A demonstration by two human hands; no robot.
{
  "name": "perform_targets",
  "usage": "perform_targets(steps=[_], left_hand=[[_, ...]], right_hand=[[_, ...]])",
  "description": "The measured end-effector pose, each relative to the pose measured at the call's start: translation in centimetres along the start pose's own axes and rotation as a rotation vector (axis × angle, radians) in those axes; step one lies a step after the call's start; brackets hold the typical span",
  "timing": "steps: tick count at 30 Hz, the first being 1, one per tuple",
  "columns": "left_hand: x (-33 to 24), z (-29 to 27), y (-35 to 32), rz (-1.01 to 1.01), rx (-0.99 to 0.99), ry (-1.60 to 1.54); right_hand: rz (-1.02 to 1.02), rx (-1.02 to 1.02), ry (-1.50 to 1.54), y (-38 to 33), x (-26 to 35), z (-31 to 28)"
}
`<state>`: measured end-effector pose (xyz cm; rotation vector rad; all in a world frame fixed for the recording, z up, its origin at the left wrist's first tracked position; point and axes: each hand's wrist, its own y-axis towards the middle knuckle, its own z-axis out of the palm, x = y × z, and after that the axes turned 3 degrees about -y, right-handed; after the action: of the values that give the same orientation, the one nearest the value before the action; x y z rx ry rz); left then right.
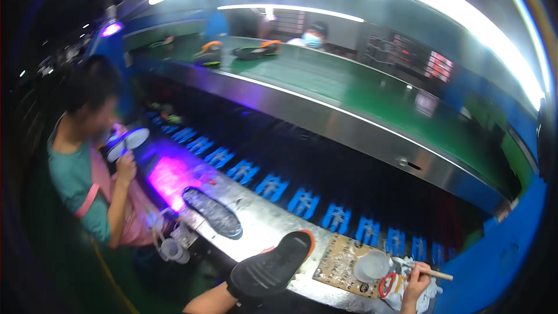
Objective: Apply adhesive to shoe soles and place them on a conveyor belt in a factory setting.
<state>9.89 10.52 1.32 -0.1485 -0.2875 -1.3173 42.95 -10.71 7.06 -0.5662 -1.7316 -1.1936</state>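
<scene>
My left hand [268, 249] is mostly hidden behind a black shoe [273, 267], with only a bit of finger showing past its edge. The shoe is tilted with its dark underside toward me and an orange rim at the toe. At the lower right, my right hand [416, 284] closes round a brush with a light wooden handle [440, 274]; its bristles cannot be made out. Near that hand are a translucent plastic tub [372, 266], a red ring [386, 285] and a crumpled white cloth [429, 298]. The tub stands on a piece of printed cardboard [337, 260].
A dark shoe sole [212, 212] lies on the metal bench [250, 250]. Behind it runs a row of blue holders [272, 188]. On my left, a person [81, 157] holds a pale shoe sole [129, 142] near purple light. Shoes [256, 51] ride the green belt [325, 72]; a masked person is beyond.
</scene>
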Motion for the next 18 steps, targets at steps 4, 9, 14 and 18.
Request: perform_targets(steps=[4, 9, 14, 18], left_hand=[[-2.7, 0.3, 1.2, -0.130, -0.005, 0.122], [-2.5, 3.4, -0.3, 0.000, -0.023, 0.184], [-4.3, 1.6, 0.0, -0.074, -0.046, 0.292], [-2.7, 3.0, 0.7, 0.192, -0.237, 0.872]], right_hand=[[-0.082, -0.066, -0.120, -0.6, 1.1, -0.4], [-0.021, 0.025, -0.008, 0.2, -1.9, -0.2], [0.085, 0.013, 0.052, 0.0, 0.4, 0.8], [0.079, -0.002, 0.003, -0.4, 0.5, 0.5]])
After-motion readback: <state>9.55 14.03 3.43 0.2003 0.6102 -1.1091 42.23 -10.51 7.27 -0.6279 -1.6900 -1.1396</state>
